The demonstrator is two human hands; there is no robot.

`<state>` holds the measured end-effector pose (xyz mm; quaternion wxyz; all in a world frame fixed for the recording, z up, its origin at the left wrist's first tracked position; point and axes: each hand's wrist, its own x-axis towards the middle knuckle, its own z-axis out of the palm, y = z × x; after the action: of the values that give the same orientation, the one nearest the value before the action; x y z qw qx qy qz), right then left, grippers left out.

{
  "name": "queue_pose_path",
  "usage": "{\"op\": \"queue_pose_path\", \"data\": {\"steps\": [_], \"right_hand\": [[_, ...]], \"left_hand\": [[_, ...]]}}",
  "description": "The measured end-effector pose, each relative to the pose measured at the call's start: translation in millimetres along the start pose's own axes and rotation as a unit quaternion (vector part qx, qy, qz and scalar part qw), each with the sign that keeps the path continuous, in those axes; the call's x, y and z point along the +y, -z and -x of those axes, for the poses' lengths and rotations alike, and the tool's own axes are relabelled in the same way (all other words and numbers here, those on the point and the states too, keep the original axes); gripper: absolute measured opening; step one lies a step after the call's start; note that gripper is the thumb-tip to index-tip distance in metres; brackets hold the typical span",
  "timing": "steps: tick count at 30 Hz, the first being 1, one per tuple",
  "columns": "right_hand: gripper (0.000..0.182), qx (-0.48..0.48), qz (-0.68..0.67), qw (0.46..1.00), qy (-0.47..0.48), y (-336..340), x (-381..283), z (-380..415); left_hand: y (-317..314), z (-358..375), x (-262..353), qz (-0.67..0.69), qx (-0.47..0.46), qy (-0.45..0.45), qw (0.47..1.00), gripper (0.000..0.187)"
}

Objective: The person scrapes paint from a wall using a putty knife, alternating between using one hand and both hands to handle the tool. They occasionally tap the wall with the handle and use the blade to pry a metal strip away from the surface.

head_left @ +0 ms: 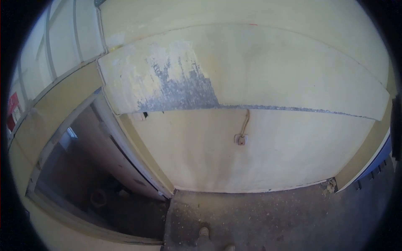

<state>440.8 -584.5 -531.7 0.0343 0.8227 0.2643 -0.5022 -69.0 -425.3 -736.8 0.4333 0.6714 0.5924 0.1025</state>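
Neither my left hand nor my right hand shows in the head view, so I cannot see what they hold or touch. Ahead, a pale cream beam point(284, 71) crosses the wall. Paint is worn or scraped off its left part, where a rough grey patch point(184, 92) shows, with whitish streaks around it. Under the beam, a small socket or switch box point(241, 140) is fixed to the wall point(201, 146), and a cable point(245, 121) runs up from it. At the bottom edge, the tip of a shoe point(204, 232) stands on the floor.
On the left a framed doorway point(106, 125) leads into a dark space, where a round object point(99, 198) is hard to make out. Small pale flecks lie scattered on the dark floor point(259, 217). A blue panel point(379, 161) stands at the far right.
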Motion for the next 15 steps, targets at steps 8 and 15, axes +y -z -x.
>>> {"op": "queue_pose_path", "data": {"steps": [8,15], "right_hand": [[0.045,0.011,0.008,0.993,0.119,-16.2,-26.7,-36.9],[0.046,-0.010,-0.041,0.982,0.186,-16.7,-58.9,-16.9]], "left_hand": [[-73.0,83.0,0.1,0.011,-0.179,0.034,0.983,0.026],[-11.7,19.8,178.6,-0.172,-0.079,-0.045,0.981,0.020]]}}
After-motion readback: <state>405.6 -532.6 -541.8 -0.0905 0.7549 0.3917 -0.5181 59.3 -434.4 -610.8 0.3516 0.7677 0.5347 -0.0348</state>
